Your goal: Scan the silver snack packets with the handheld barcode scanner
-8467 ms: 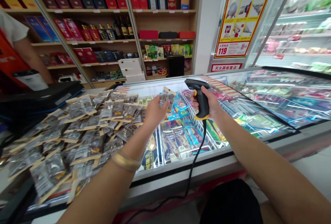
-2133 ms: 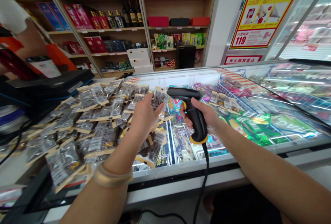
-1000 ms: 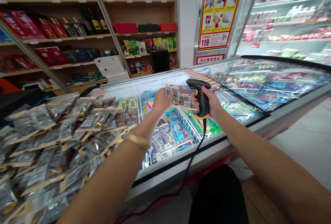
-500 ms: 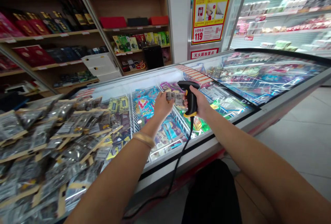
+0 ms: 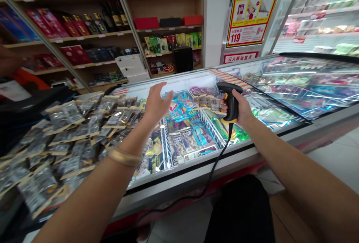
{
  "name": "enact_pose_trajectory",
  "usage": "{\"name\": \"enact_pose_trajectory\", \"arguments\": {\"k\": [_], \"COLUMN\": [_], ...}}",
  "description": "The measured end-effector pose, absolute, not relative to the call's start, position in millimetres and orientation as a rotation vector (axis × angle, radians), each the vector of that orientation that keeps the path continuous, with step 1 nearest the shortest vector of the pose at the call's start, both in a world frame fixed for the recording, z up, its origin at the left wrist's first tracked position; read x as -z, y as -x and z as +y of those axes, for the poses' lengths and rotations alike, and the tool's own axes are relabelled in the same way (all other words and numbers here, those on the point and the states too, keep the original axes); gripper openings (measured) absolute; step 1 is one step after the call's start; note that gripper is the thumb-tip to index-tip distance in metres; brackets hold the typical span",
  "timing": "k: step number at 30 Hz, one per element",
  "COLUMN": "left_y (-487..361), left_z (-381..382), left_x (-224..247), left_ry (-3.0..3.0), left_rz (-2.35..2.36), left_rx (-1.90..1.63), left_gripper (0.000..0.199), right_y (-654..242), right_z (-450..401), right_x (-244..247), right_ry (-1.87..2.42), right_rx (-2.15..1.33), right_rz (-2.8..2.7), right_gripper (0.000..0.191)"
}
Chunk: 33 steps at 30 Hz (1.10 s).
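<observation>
My right hand (image 5: 243,111) is wrapped around a black and yellow handheld barcode scanner (image 5: 232,105), whose black cord hangs down over the freezer edge. The fingers of that hand also pinch a strip of small clear packets (image 5: 206,102), which sticks out to the left of the scanner. My left hand (image 5: 157,104) is empty, its thumb and fingers apart, above the freezer's glass top. To the left of it lies a big heap of similar clear packets with tan edges (image 5: 78,134).
Under the glass of the chest freezer (image 5: 196,168), baskets hold bagged frozen goods (image 5: 187,140). Shelves (image 5: 168,29) with boxes and bottles stand behind, beside white cartons (image 5: 131,67) and a red-yellow poster (image 5: 252,11). Another person's blurred part (image 5: 9,61) shows at the left edge.
My left hand has let go of the packets and moved left, opening its fingers. The packets stay in my right hand with the scanner. The view has turned left.
</observation>
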<state>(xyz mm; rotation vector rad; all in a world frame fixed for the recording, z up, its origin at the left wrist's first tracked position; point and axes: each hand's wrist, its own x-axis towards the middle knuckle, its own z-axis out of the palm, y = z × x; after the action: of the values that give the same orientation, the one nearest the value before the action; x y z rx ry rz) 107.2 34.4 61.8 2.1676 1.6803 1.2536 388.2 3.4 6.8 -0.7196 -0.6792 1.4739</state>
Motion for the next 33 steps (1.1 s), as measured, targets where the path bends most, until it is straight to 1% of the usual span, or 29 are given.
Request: {"name": "enact_pose_trajectory", "arguments": {"k": [3,6,12,19,22,27,30,33], "left_y": [-66,-35,3,42,52,56,53,48], "left_z": [20,1,-51,-107,-123,-136,-138,-138], "left_x": [-69,-67,-48,-24,-8,16,23,24], "left_ry": [-2.114,-2.111,-2.342,-2.418,-2.46,-2.518,-2.529,-2.509], "left_rz": [1.71,1.702,1.706,1.837,1.872,1.959,2.064,2.162], "left_rx": [-1.285,-1.264,-1.132,-1.248,-1.214,-1.031,-1.026,-0.976], "left_gripper": [0.051,0.05,0.045,0.035,0.037,0.043,0.045,0.05], "right_y": [-377,-354,-300,-256,-240,-218,-212,-210], "right_z": [0,-6,-20,-55,-73,-101,-113,-119], "right_x": [-11,-17,-22,-17,-10,3,8,10], "right_ry": [0.7,0.673,0.656,0.615,0.616,0.573,0.553,0.566], "right_rx": [-1.511,-1.549,-1.64,-1.725,-1.768,-1.835,-1.845,-1.838], "right_rz": [-0.707,-0.744,-0.811,-0.872,-0.882,-0.912,-0.93,-0.946], "right_gripper": [0.034,0.034,0.036,0.04,0.04,0.04,0.041,0.041]}}
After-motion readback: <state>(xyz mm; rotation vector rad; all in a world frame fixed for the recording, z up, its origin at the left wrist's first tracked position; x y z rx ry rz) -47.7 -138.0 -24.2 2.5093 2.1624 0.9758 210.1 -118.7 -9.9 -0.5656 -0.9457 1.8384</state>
